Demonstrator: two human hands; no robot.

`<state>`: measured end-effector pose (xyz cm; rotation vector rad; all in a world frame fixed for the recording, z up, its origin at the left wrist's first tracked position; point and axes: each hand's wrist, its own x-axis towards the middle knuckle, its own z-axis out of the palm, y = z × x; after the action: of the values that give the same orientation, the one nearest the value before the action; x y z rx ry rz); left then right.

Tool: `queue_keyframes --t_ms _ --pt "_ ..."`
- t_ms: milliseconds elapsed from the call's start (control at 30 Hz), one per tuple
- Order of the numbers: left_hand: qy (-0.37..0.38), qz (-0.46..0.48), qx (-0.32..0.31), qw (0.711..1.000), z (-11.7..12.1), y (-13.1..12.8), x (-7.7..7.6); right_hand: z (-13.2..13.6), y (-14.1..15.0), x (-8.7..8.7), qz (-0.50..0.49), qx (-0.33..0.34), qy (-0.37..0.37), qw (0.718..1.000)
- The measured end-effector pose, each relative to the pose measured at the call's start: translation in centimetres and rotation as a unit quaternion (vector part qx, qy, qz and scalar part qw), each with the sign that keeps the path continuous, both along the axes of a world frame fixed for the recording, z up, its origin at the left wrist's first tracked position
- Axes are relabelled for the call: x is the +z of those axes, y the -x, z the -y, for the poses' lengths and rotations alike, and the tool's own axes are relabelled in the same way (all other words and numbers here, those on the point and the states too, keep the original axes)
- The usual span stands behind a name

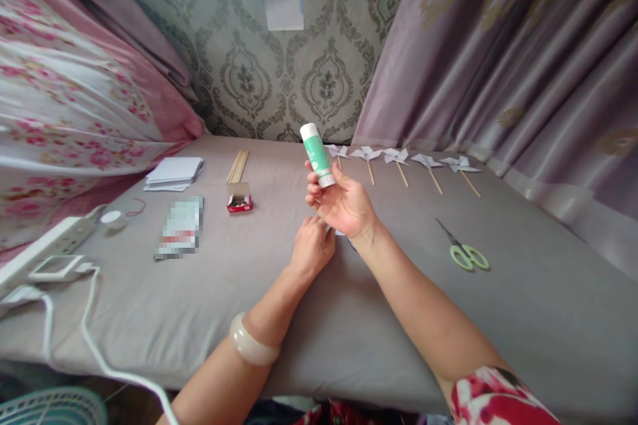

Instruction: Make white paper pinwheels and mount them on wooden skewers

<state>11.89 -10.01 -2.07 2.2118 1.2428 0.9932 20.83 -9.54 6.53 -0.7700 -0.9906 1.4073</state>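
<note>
Smooth plastic glue stick (318, 155), paper pinwheels (396, 157), wooden sticks (238, 167)

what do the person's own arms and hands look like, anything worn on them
Both the left hand and the right hand are ungloved. A thick, smooth, glossy cream bangle rings the left forearm. The right forearm is uncovered up to a loose red-and-white patterned sleeve with some dark patches. No left sleeve shows in the picture.

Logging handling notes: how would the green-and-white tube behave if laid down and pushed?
The tube looks cylindrical, so it would probably roll. Its straight sides suggest stiffness. Probably light: the right hand holds it near one end.
</note>
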Motion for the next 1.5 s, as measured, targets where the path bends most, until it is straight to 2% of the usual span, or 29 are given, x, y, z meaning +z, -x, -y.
queue_keyframes --t_ms 67,133,167,233,300,333,400,500,700,933,1067,1200,1267,1333,1400,1500 --pt "0.078 0.090 0.091 0.989 -0.8 0.6 0.3 -1.2 1.5 -0.4 0.060 0.015 -0.019 0.998" --pt "0.142 0.218 0.158 0.953 -1.9 1.6 0.7 -2.8 2.7 -1.3 0.113 0.004 -0.038 0.993" --pt "0.162 0.290 0.190 0.924 -2.4 2.2 0.9 -3.8 3.3 -1.8 0.127 -0.014 -0.043 0.991" --pt "0.202 0.411 0.271 0.847 -3.6 3.4 1.4 -5.7 4.2 -3.1 0.145 -0.075 -0.038 0.986" --pt "0.223 0.484 0.339 0.776 -4.5 4.7 1.8 -7.4 4.9 -4.5 0.196 -0.129 -0.042 0.971" --pt "0.224 0.501 0.360 0.755 -4.8 5.2 1.9 -8.0 5.3 -5.2 0.234 -0.144 -0.044 0.961" --pt "0.216 0.519 0.386 0.732 -5.3 6.2 2.1 -8.8 6.1 -6.5 0.312 -0.158 -0.049 0.936" --pt "0.208 0.534 0.405 0.712 -5.7 7.2 2.2 -8.9 7.2 -7.8 0.408 -0.159 -0.060 0.897" --pt "0.187 0.562 0.421 0.687 -5.9 8.1 2.6 -8.4 8.3 -8.6 0.510 -0.182 -0.027 0.840" --pt "0.168 0.575 0.412 0.686 -5.9 7.8 2.5 -8.5 8.8 -10.0 0.549 -0.173 -0.013 0.818" --pt "0.122 0.560 0.411 0.709 -6.7 8.1 1.5 -8.4 8.9 -10.3 0.561 -0.172 -0.029 0.809" --pt "0.037 0.456 0.425 0.781 -7.9 9.7 0.3 -7.3 8.4 -9.7 0.514 -0.176 -0.024 0.839" --pt "0.014 0.353 0.426 0.833 -8.6 11.0 0.1 -5.7 7.6 -9.4 0.484 -0.172 -0.005 0.858" --pt "0.011 0.238 0.430 0.871 -9.3 12.5 0.3 -3.5 6.6 -9.1 0.460 -0.141 -0.001 0.877" --pt "0.016 0.130 0.418 0.899 -10.0 13.8 0.7 -0.8 5.4 -9.0 0.443 -0.109 -0.006 0.890" --pt "0.027 0.056 0.373 0.926 -10.7 15.4 1.3 3.0 3.5 -9.4 0.416 -0.070 -0.029 0.906"
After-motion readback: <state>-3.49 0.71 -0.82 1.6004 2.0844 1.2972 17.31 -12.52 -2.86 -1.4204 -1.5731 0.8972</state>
